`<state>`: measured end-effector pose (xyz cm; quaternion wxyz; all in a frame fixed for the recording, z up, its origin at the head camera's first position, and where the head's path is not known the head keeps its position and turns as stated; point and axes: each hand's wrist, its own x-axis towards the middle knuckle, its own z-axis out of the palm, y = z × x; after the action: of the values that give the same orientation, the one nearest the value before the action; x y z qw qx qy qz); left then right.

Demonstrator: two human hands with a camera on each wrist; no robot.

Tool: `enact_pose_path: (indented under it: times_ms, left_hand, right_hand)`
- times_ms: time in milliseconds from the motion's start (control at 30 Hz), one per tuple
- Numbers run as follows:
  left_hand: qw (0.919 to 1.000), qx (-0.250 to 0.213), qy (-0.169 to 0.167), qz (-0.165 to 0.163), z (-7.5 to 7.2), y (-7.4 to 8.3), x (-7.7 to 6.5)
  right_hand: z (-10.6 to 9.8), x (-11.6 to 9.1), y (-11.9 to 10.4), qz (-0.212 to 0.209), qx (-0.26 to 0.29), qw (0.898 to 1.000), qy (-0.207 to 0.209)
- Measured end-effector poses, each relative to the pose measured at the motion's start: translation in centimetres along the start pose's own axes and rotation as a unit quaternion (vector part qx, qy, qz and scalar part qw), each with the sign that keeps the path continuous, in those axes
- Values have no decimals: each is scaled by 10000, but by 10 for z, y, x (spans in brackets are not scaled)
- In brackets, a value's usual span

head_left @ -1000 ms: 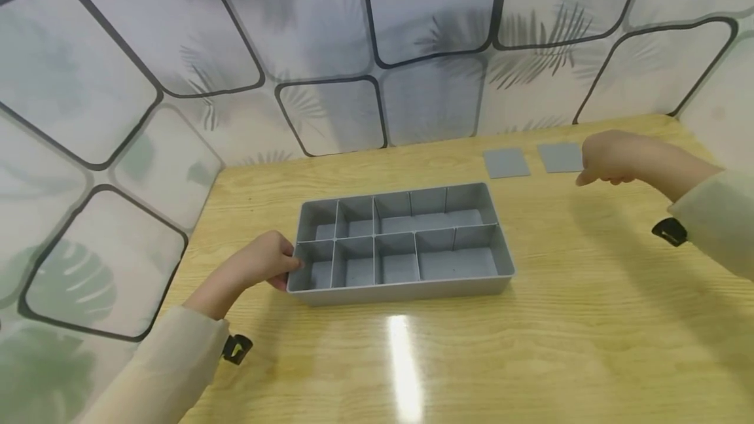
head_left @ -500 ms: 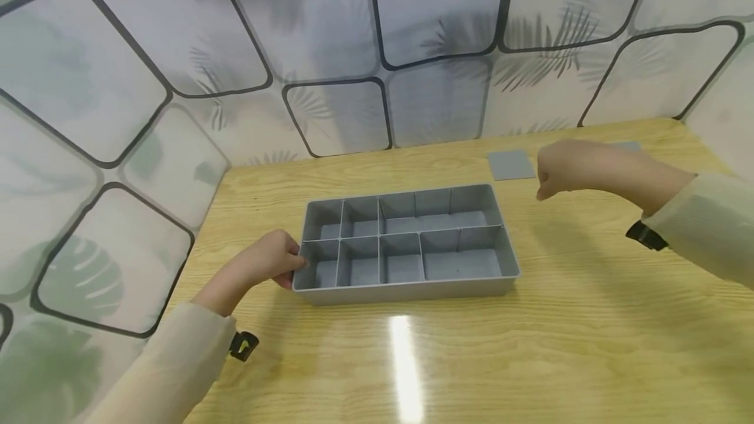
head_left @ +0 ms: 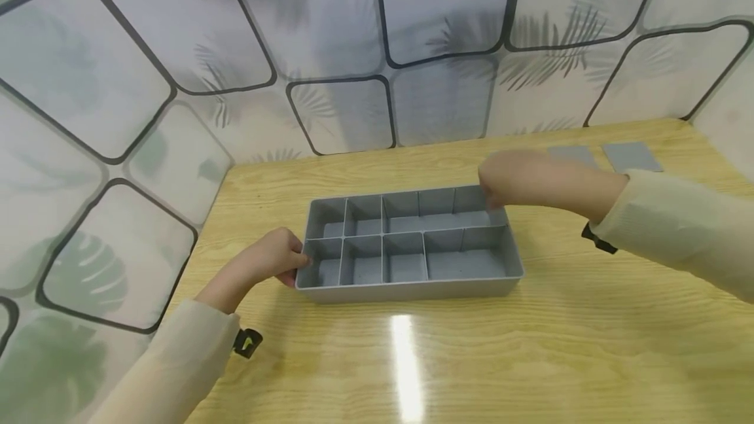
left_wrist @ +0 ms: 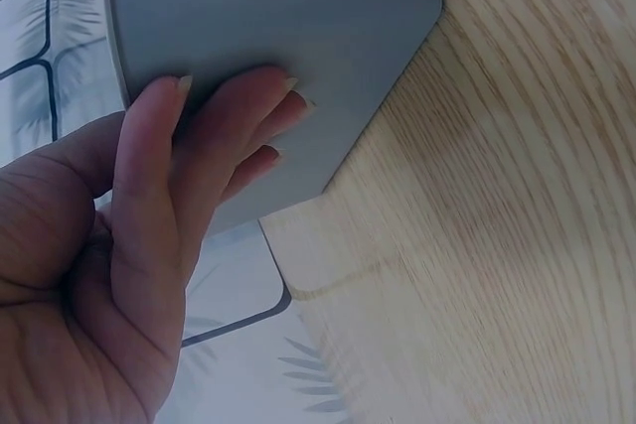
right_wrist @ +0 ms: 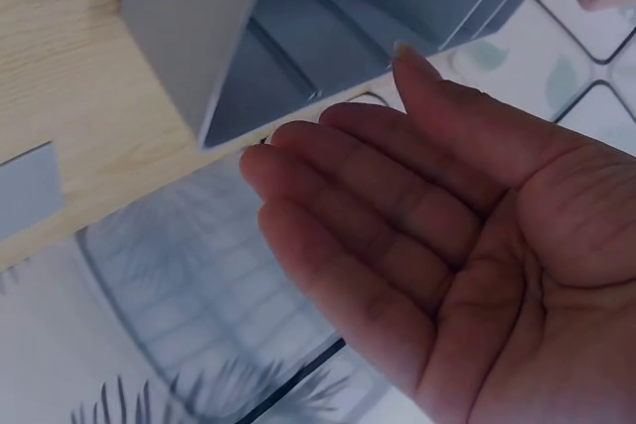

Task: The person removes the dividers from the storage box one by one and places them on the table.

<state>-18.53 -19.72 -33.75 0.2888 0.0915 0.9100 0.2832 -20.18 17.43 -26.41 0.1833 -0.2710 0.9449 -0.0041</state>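
A grey compartment box [head_left: 406,291], split into two rows by thin dividers, stands in the middle of the table. At its left end my left hand [head_left: 275,254] grips the wall. The thumb is over the rim, and in the left wrist view the fingers [left_wrist: 238,111] lie against the outer side. My right hand [head_left: 509,178], blurred, is over the box's far right corner. The right wrist view shows that right hand [right_wrist: 417,215] with its palm in sight, fingers loosely bent, holding nothing, fingertips near the box rim.
Two flat grey squares lie at the back right of the wooden table [head_left: 471,358]. The nearer square [head_left: 573,154] is partly hidden by the right arm; the farther square [head_left: 633,157] is in full sight. A patterned wall [head_left: 336,18] runs behind and along the left.
My right hand has moved left from beside the grey squares to the box's far right corner, uncovering the farther square. The left hand keeps its grip on the box.
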Motion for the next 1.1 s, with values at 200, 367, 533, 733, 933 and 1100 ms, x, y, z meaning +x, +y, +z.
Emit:
enact_pose_path:
  times_ms: [200,367,533,733,933,1100]
  left_hand:
    - [10000,-13,5,-58,0,0,0]
    - [9999,-53,-26,-100,0,0,-1]
    - [9999,-34,-11,-137,-2,0,-3]
    - [9999,-76,21,-102,-1,0,-3]
    - [9999,-42,51,-101,1,0,0]
    - [9998,-44,51,-166,1,0,2]
  right_hand:
    - [3,13,-19,-332,-78,9994,59]
    - [6,25,-29,-726,120,9972,164]
    - [4,33,-43,-944,56,9955,116]
    - [-1,34,-58,-1399,101,9895,-342]
    - [3,37,-66,-2238,-116,9725,-634]
    - [11,39,-75,-3247,-855,9411,-411]
